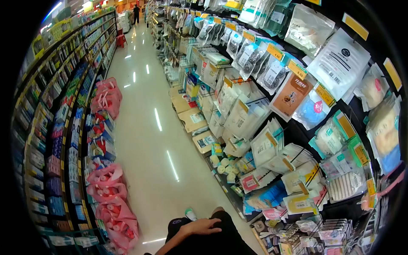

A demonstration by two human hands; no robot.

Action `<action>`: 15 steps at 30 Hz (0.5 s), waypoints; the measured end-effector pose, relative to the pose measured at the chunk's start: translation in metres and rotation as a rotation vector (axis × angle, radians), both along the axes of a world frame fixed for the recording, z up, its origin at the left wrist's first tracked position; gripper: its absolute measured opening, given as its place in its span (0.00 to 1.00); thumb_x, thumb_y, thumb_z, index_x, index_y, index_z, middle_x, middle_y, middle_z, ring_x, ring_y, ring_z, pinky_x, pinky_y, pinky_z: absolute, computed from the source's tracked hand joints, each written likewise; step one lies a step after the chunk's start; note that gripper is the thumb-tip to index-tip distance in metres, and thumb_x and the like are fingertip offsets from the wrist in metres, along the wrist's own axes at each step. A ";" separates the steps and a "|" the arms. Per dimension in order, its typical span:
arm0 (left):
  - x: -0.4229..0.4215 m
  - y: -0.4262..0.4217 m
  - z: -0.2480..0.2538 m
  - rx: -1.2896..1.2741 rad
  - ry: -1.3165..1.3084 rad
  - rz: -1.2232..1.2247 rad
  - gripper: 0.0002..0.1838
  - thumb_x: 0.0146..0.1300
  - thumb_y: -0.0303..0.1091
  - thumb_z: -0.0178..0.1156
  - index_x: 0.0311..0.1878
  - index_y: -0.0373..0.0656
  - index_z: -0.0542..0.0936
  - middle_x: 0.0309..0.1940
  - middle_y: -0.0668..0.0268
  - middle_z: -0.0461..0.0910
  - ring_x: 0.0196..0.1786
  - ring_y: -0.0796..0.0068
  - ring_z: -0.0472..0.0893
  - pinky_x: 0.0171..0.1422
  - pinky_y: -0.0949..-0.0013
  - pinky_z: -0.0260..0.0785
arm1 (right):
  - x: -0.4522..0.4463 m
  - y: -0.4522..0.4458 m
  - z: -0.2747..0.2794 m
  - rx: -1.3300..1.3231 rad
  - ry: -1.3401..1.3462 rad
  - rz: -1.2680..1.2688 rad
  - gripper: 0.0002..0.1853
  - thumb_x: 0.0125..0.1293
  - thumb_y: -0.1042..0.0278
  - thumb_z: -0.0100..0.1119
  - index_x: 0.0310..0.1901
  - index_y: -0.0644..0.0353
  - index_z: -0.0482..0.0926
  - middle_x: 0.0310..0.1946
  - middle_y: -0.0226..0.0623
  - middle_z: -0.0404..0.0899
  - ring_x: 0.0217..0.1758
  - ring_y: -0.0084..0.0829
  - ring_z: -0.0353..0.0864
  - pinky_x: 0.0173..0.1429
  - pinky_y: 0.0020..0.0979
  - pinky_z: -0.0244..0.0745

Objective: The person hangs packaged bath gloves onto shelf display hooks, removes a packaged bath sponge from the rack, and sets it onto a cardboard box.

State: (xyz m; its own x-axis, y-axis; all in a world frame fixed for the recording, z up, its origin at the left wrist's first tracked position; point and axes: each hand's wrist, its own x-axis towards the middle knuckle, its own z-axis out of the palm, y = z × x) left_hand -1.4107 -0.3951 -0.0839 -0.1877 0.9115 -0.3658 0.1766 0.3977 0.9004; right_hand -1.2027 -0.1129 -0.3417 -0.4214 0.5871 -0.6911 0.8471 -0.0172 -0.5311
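**Currently: left hand (204,226) laid on dark legwear (227,238), shop aisle ahead**

Left forearm is brought in from the bottom edge, and the hand is set across the upper leg, back upward, fingers pointed to the right. Fingers are loosely extended, kept close together, hand partly open. Nothing is seen gripped; the palm side is hidden. State of the right hand can't be told, it's out of view.

Dark legwear is located bottom centre, directly under the left hand, touching it. A bare knee (218,209) is seen just beyond the fingers, and a white-and-green shoe (190,213) on the pale floor (146,178) past the legs.

Right side: a black rack (296,137) is loaded with hanging packets, marked by yellow price tags. A brown packet (291,97) is hung beside a large white packet (340,59); a striped pack (345,186) is hung lower down. Blue packaging (265,197) and pale rounded items (227,168) are placed near the rack's foot. Cardboard boxes (192,120) are lined up farther along. Small print can't be read.

Left side: long shelving (66,153) is stocked with boxed goods. Pink bags (117,225) are stood on the floor along its base, filled with red and white items.

Far end: a red stool (121,41) is placed by the left shelving; a person in dark clothes (136,15) is seen upright, well apart.
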 end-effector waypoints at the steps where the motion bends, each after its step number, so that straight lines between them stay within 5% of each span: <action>1: -0.005 -0.003 0.011 -0.025 0.006 -0.025 0.37 0.70 0.61 0.48 0.67 0.36 0.64 0.46 0.42 0.80 0.52 0.46 0.79 0.58 0.56 0.69 | -0.007 -0.004 0.001 -0.007 0.011 0.002 0.19 0.64 0.54 0.58 0.38 0.65 0.76 0.34 0.45 0.76 0.34 0.40 0.72 0.41 0.40 0.69; 12: -0.014 -0.025 0.003 -0.008 0.007 0.058 0.35 0.69 0.57 0.52 0.68 0.40 0.63 0.34 0.49 0.80 0.38 0.50 0.81 0.41 0.57 0.72 | -0.028 -0.043 -0.010 -0.068 0.044 -0.020 0.22 0.66 0.48 0.56 0.34 0.65 0.76 0.30 0.42 0.76 0.28 0.36 0.71 0.34 0.39 0.69; 15: -0.013 -0.031 -0.010 -0.049 -0.005 0.101 0.33 0.70 0.55 0.52 0.68 0.41 0.62 0.28 0.55 0.76 0.34 0.58 0.77 0.41 0.61 0.69 | -0.017 -0.052 -0.019 -0.095 -0.007 -0.074 0.23 0.66 0.47 0.56 0.33 0.65 0.76 0.29 0.41 0.76 0.26 0.35 0.71 0.33 0.38 0.69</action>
State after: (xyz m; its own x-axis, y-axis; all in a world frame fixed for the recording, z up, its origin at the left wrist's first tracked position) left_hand -1.4240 -0.4264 -0.0940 -0.2759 0.8689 -0.4110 0.1289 0.4572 0.8800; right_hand -1.2195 -0.1653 -0.3604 -0.3740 0.5481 -0.7481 0.8454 -0.1301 -0.5181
